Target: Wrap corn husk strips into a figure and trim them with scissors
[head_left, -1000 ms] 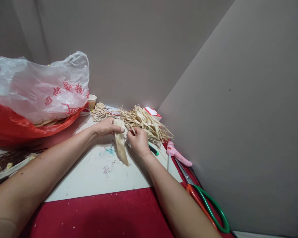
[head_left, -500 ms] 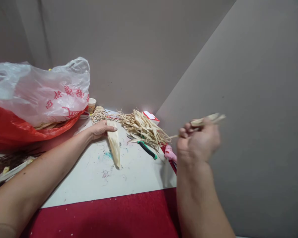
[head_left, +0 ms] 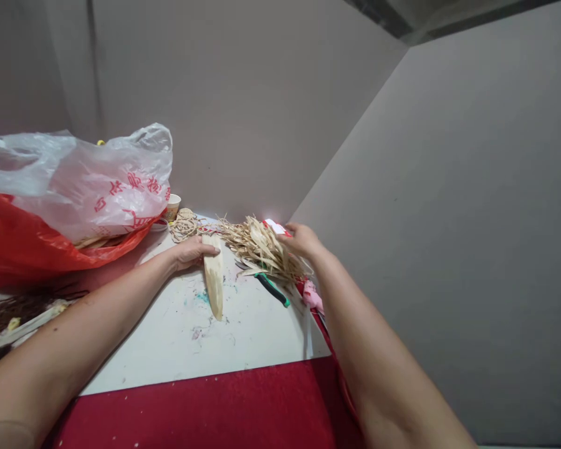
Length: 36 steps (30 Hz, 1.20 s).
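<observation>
My left hand (head_left: 192, 251) is closed on a pale dried corn husk (head_left: 214, 280), pinching its upper end between thumb and fingers. The husk points down toward me over the white tabletop. My right hand (head_left: 303, 240) is at the right side of a heap of torn corn husk strips (head_left: 262, 246), its fingers stretched over the strips and the thumb apart. Part of the fingers is hidden against the heap. Beside the heap lies a pair of green-and-black-handled pliers or cutters (head_left: 273, 289), its front end partly under the strips.
A white-and-red plastic bag (head_left: 88, 193) stands at left, by a paper cup (head_left: 172, 206) and a coil of cord (head_left: 184, 226). A red-and-white box (head_left: 275, 227) sits behind the heap; a pink object (head_left: 311, 297) lies at the table's right edge. Grey walls (head_left: 402, 218) close in behind and right.
My right hand has moved from the raised right, where it held husk strips, forward and left down to the heap. My left hand keeps hold of the husk. The view has tilted slightly up.
</observation>
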Motion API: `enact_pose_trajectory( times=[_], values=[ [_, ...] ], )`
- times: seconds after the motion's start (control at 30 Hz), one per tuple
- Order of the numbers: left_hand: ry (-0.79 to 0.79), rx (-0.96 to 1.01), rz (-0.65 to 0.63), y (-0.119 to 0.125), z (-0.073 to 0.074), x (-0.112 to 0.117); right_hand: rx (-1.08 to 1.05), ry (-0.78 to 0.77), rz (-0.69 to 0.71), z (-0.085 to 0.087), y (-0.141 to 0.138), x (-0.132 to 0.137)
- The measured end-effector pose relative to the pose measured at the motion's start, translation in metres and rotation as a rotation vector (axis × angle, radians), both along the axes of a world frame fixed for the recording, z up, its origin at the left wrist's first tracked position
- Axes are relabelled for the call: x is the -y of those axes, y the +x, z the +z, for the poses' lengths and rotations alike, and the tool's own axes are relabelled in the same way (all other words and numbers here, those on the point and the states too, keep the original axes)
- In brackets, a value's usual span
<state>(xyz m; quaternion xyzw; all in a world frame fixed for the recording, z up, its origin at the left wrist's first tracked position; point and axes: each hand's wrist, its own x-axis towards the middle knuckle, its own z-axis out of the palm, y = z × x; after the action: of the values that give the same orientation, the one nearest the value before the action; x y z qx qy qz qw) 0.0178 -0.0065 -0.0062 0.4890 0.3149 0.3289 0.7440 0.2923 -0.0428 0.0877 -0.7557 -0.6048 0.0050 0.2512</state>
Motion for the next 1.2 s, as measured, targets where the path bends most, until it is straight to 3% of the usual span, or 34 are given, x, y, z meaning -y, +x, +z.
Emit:
enact_pose_trajectory(
  times=[0.13, 0.23, 0.4, 0.5, 0.63, 1.07, 1.2],
  values=[
    [0.004, -0.008, -0.026, 0.001, -0.002, 0.0, -0.198, 0.245, 0.162, -0.021, -0.043, 0.014],
    [0.029, 0.036, -0.051, 0.0, 0.001, 0.003, -0.411, 0.112, 0.302, -0.04, -0.085, 0.028],
    [0.086, 0.065, -0.083, 0.0, 0.001, 0.007, -0.748, -0.049, 0.3, -0.075, -0.126, 0.034],
    [0.115, 0.056, -0.094, 0.001, -0.005, 0.005, -0.903, -0.031, 0.275, -0.089, -0.127, 0.035],
    [0.127, 0.005, -0.082, 0.003, -0.01, 0.001, -0.956, -0.018, 0.29, -0.097, -0.119, 0.033],
    [0.168, -0.16, -0.003, 0.004, 0.0, 0.004, -0.908, -0.022, 0.355, -0.096, -0.114, 0.03],
    [0.225, -0.195, -0.018, 0.005, 0.002, 0.008, -0.803, -0.002, 0.356, -0.098, -0.114, 0.031]
  ],
)
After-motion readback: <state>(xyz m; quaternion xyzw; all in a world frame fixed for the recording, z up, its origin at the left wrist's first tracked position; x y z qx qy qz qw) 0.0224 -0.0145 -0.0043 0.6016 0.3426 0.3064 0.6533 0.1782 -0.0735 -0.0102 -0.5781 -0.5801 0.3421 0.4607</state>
